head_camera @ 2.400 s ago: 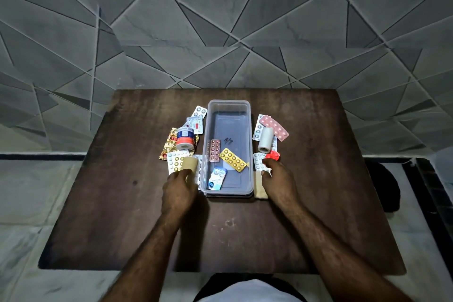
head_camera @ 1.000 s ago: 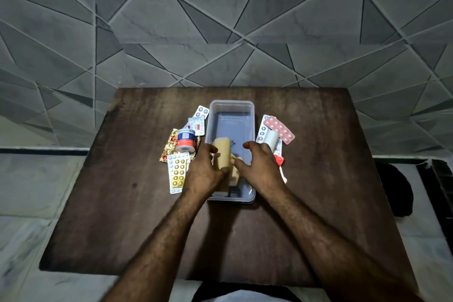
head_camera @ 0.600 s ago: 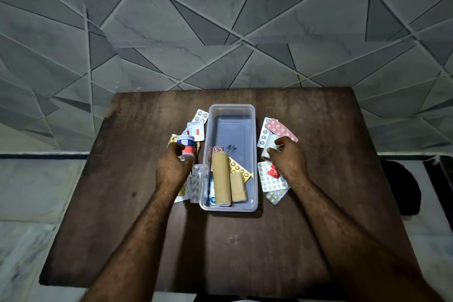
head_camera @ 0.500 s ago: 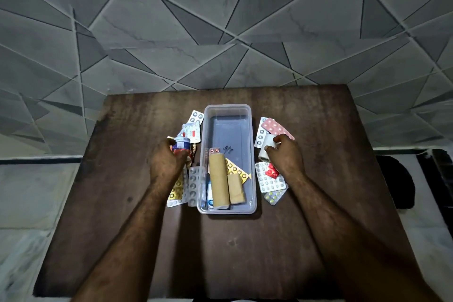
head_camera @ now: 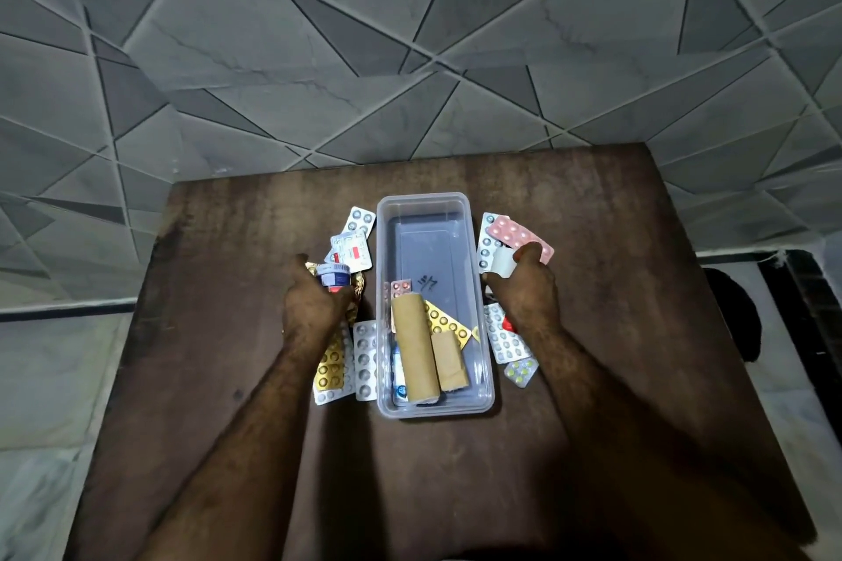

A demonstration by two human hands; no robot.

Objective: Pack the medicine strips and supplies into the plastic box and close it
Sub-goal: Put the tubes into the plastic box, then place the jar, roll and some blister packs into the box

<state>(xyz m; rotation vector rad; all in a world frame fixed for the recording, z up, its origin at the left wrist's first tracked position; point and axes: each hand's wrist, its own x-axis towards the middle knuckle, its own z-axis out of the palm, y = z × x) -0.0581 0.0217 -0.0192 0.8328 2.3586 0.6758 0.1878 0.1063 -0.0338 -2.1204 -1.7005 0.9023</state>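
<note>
The clear plastic box [head_camera: 435,305] sits open in the middle of the brown worktop [head_camera: 592,424], with no lid to be seen anywhere. Its near half already holds a long tan roll [head_camera: 413,346] and a short tan roll [head_camera: 449,360] lying side by side on top of a yellow pill strip [head_camera: 445,323], a small pink strip [head_camera: 401,287] and a blue-and-white packet [head_camera: 399,371]. The far half of the box is bare.

Just left of the box, the left hand [head_camera: 312,310] is wrapped around a small bottle [head_camera: 335,278] with a pale cap, over a gold foil strip [head_camera: 357,287]. Just right of the box, the right hand [head_camera: 526,292] is curled round a white roll [head_camera: 502,262], beside a pink pill strip [head_camera: 515,235].

Packing looks about a third done. Left outside are the strips at the far left [head_camera: 353,237], a silver strip [head_camera: 366,360] and a yellow-dotted strip [head_camera: 331,367] against the box's left wall, and a white strip [head_camera: 503,339] and a small green-dotted strip [head_camera: 521,371] on the right. After those and the two held items go in, the box has to be closed.
</note>
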